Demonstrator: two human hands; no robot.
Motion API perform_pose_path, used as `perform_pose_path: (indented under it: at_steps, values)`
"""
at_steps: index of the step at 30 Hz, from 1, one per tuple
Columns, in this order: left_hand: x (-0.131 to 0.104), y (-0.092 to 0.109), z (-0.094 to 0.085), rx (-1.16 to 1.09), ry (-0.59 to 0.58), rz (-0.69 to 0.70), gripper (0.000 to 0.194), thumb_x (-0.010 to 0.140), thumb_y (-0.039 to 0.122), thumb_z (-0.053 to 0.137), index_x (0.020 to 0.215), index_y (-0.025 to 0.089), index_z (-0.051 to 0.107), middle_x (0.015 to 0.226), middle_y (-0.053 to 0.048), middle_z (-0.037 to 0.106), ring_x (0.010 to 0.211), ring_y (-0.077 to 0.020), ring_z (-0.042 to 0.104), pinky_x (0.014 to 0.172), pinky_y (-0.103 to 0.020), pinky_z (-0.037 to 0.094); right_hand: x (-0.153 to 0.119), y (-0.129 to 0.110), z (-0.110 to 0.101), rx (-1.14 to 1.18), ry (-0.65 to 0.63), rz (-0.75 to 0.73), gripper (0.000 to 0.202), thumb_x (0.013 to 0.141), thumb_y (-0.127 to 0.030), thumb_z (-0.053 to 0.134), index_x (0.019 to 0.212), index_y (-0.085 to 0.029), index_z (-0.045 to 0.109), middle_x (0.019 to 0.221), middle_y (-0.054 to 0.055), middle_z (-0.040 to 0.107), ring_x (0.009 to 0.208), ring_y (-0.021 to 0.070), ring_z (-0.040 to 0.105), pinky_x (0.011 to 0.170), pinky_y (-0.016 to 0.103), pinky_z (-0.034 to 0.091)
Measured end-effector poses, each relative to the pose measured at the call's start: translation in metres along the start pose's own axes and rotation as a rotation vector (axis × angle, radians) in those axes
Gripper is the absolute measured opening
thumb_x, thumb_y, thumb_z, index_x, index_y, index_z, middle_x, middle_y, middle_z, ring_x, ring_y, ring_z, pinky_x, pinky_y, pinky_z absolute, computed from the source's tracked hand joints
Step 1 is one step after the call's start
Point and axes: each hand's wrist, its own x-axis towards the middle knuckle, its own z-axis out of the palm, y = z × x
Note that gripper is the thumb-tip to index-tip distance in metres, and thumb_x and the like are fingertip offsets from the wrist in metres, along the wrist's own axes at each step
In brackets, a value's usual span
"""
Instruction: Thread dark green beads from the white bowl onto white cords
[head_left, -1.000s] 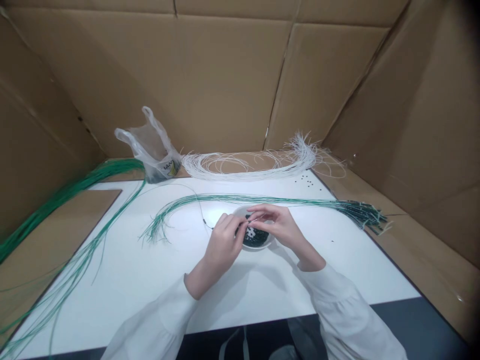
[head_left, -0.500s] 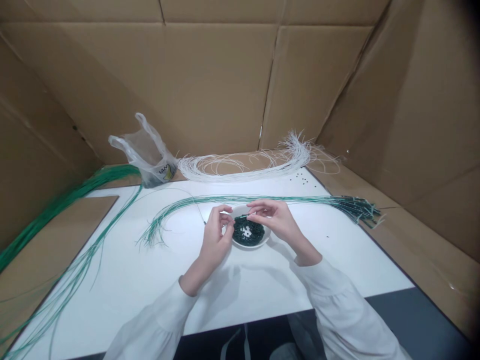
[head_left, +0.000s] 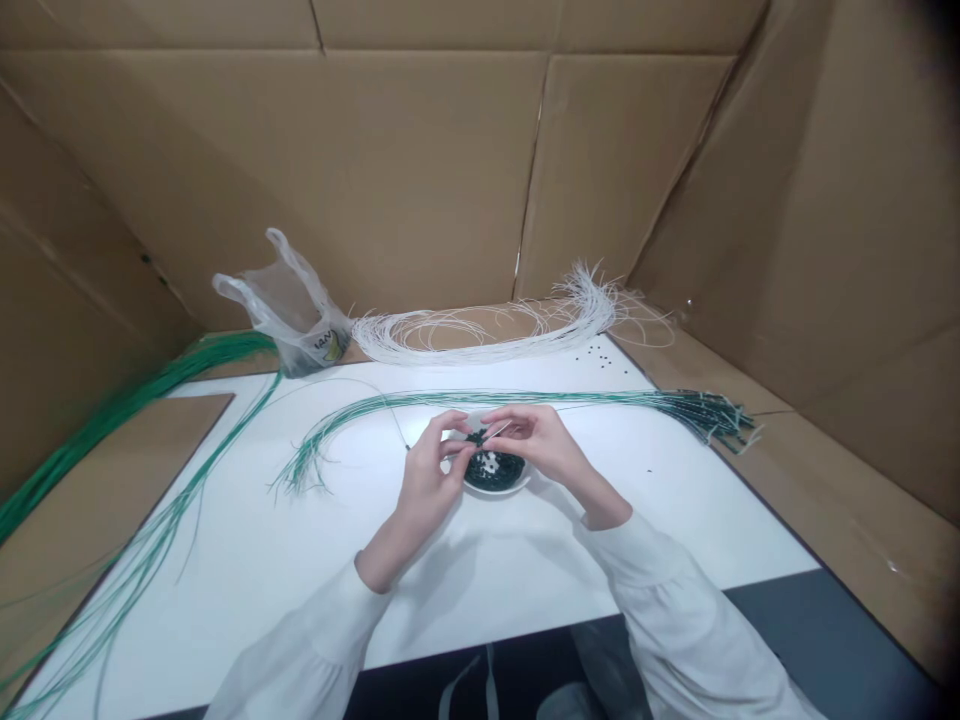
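1. Beyond the table's (head_left: 300, 580) green bundle (head_left: 480, 398) we had one bag (head_left: 296, 320), one white bundle (head_left: 450, 353).
2. Our right hand (head_left: 551, 445) and left hand (head_left: 427, 475) partly hid one bead bowl (head_left: 496, 492) below.
3. Right pinched one pale strand (head_left: 498, 431); left's grip we could not tell.

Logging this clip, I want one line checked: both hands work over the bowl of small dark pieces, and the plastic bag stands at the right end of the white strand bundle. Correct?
Not quite: the head view shows the plastic bag at the left end of the white strand bundle. The rest stands.
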Motion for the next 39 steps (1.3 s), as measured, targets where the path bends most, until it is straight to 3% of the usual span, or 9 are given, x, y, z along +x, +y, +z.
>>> perform_pose_path:
  at_steps: [6,11,14,17,22,26,39]
  values:
    - [0.002,0.003,-0.001,-0.044,0.030,-0.086,0.029,0.076,0.014,0.052,0.103,0.021,0.044,0.089,-0.001,0.050,0.072,-0.0101,0.063,0.071,-0.023,0.048,0.001,-0.002,-0.005,-0.051,0.013,0.037,0.033,0.057,-0.027,0.071,0.087,-0.013,0.066,0.079,0.008,0.068,0.068,0.0167,0.061,0.064,0.028,0.049]
    - [0.004,0.004,-0.001,-0.170,-0.003,-0.199,0.029,0.074,0.017,0.056,0.101,0.020,0.046,0.092,-0.002,0.052,0.073,-0.0109,0.063,0.075,-0.026,0.048,0.003,0.002,-0.006,-0.075,0.010,0.050,0.022,0.065,-0.034,0.064,0.072,-0.013,0.068,0.069,0.005,0.067,0.057,0.0141,0.057,0.056,0.026,0.047]
    - [0.009,0.006,-0.007,-0.194,-0.035,-0.229,0.023,0.073,0.021,0.056,0.096,0.017,0.051,0.097,-0.005,0.056,0.082,-0.0144,0.061,0.078,-0.028,0.047,0.003,0.001,-0.005,-0.079,0.011,0.063,0.021,0.065,-0.034,0.063,0.070,-0.014,0.067,0.067,0.004,0.065,0.056,0.0133,0.055,0.053,0.025,0.046]
    - [0.017,0.006,-0.021,-0.120,0.025,-0.200,0.019,0.076,0.025,0.051,0.089,0.015,0.059,0.098,-0.008,0.062,0.096,-0.0184,0.056,0.088,-0.032,0.041,0.004,-0.002,-0.005,-0.062,0.047,0.100,0.022,0.064,-0.035,0.064,0.066,-0.014,0.065,0.062,0.003,0.063,0.055,0.0127,0.054,0.051,0.024,0.045]
    - [0.031,-0.011,-0.047,-0.089,0.143,-0.227,0.027,0.077,0.029,0.042,0.086,0.013,0.063,0.098,-0.009,0.064,0.099,-0.0208,0.055,0.090,-0.035,0.039,0.009,-0.001,-0.012,-0.002,0.136,0.160,0.024,0.059,-0.036,0.066,0.062,-0.013,0.061,0.055,0.001,0.059,0.045,0.0087,0.047,0.045,0.022,0.040]
    - [0.037,-0.028,-0.060,0.095,0.182,-0.207,0.029,0.071,0.021,0.039,0.080,0.015,0.065,0.093,-0.006,0.066,0.097,-0.0207,0.055,0.093,-0.035,0.036,0.011,0.002,-0.018,-0.005,0.199,0.171,0.026,0.057,-0.037,0.066,0.061,-0.012,0.061,0.056,0.002,0.058,0.043,0.0077,0.044,0.040,0.021,0.035]
    - [0.039,-0.043,-0.068,0.118,0.223,-0.208,0.032,0.069,0.020,0.034,0.077,0.014,0.065,0.088,-0.007,0.067,0.092,-0.0190,0.057,0.089,-0.033,0.039,0.014,0.007,-0.021,-0.020,0.215,0.186,0.027,0.055,-0.038,0.067,0.061,-0.012,0.062,0.056,0.003,0.058,0.042,0.0073,0.041,0.039,0.021,0.031]
